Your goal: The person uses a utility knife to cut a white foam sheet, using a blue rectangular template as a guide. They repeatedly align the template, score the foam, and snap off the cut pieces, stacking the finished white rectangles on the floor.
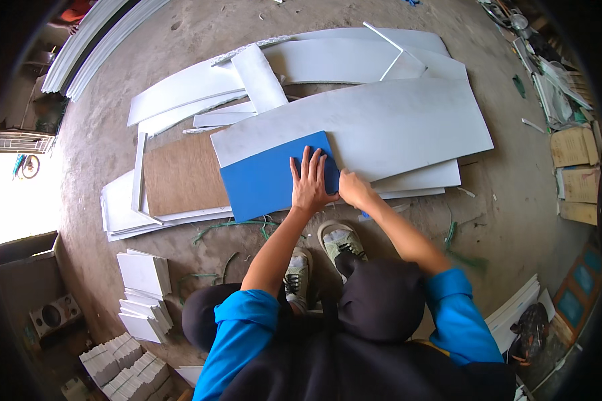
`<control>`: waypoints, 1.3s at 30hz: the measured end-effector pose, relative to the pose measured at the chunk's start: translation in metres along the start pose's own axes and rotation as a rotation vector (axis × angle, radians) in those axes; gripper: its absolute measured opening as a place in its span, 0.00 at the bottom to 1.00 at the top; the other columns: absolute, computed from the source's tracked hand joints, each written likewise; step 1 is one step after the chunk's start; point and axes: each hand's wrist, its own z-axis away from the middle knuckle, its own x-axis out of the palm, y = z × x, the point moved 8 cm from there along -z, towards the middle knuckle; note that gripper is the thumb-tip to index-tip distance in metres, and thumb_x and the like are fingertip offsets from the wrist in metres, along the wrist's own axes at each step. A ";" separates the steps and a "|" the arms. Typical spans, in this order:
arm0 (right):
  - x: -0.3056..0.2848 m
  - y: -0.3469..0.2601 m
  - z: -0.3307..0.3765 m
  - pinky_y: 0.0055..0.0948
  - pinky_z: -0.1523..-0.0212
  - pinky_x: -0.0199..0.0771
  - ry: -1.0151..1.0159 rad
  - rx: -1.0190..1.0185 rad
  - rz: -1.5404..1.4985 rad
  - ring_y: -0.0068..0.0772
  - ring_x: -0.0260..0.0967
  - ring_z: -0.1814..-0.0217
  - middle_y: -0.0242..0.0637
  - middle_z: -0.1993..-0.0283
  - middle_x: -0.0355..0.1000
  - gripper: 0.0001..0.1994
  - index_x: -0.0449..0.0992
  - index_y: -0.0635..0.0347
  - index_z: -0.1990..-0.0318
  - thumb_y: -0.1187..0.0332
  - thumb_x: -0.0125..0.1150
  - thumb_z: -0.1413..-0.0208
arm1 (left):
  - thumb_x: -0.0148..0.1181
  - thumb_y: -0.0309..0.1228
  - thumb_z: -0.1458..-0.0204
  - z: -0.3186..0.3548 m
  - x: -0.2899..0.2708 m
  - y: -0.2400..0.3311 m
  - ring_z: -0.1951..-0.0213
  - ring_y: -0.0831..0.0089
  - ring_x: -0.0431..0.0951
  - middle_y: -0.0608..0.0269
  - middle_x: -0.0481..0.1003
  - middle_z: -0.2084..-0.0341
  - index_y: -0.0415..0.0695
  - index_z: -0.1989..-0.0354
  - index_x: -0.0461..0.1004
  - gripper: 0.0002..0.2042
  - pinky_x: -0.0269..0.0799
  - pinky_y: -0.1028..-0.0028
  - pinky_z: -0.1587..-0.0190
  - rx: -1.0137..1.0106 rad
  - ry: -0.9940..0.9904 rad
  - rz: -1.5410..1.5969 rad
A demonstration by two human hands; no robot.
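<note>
A flat blue rectangular board [261, 180] lies at a slant in front of me, partly over a large white panel [394, 120] and a brown wooden board [184, 174]. My left hand [309, 184] is pressed flat on the right part of the blue board with its fingers spread. Beside it, at the blue board's right edge, my right hand [356, 190] is closed in a fist. Whatever that fist holds, if anything, is hidden. Below the right hand, a small bluish strip [381, 212] lies by the panel edges.
More white panels [361, 57] and narrow strips lie beyond. Green string [227, 227] trails on the floor near my shoes [341, 240]. Stacked white boards [144, 274] and cut white pieces [130, 367] stand at left, cardboard boxes [574, 147] at right. Another person's hand [72, 28] shows far left.
</note>
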 end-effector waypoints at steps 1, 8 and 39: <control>0.006 0.008 0.006 0.46 0.62 0.71 0.015 -0.007 0.013 0.57 0.70 0.62 0.61 0.68 0.70 0.11 0.65 0.72 0.63 0.72 0.43 0.50 | 0.63 0.56 0.73 0.000 0.001 0.001 0.35 0.59 0.40 0.58 0.51 0.41 0.38 0.44 0.56 0.47 0.33 0.43 0.40 0.002 0.014 -0.002; 0.028 0.019 0.037 0.45 0.69 0.73 0.207 -0.083 0.104 0.55 0.72 0.68 0.58 0.74 0.71 0.07 0.61 0.69 0.65 0.73 0.42 0.49 | 0.63 0.57 0.73 0.001 0.002 0.004 0.36 0.58 0.42 0.57 0.53 0.42 0.37 0.44 0.55 0.48 0.33 0.43 0.40 0.024 0.016 -0.054; -0.015 0.039 -0.002 0.38 0.64 0.67 0.536 -0.119 -0.568 0.46 0.68 0.64 0.44 0.67 0.69 0.12 0.68 0.65 0.65 0.71 0.62 0.57 | 0.55 0.50 0.52 0.111 -0.046 -0.193 0.53 0.56 0.65 0.50 0.65 0.57 0.40 0.52 0.68 0.27 0.61 0.62 0.51 -1.028 0.437 -0.019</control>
